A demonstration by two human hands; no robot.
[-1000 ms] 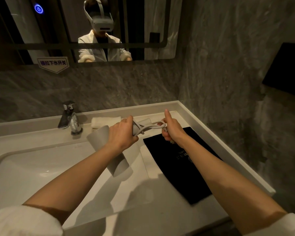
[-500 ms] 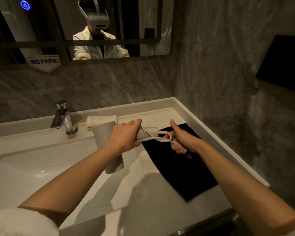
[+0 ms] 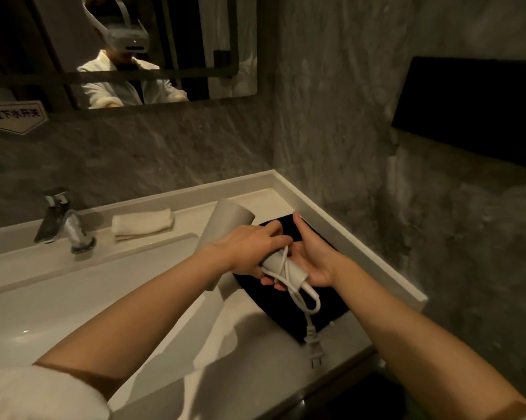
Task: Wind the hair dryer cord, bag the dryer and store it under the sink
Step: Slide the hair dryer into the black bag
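since a moment ago both hands, left hand and right hand, have swung the hair dryer round, gripping its handle to pin the wound cord over the black bag.

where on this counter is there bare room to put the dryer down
Bare counter lies in front of the black bag, between the basin and the front edge. A thin strip runs behind the bag along the back rim. By the faucet and folded towel it is crowded.
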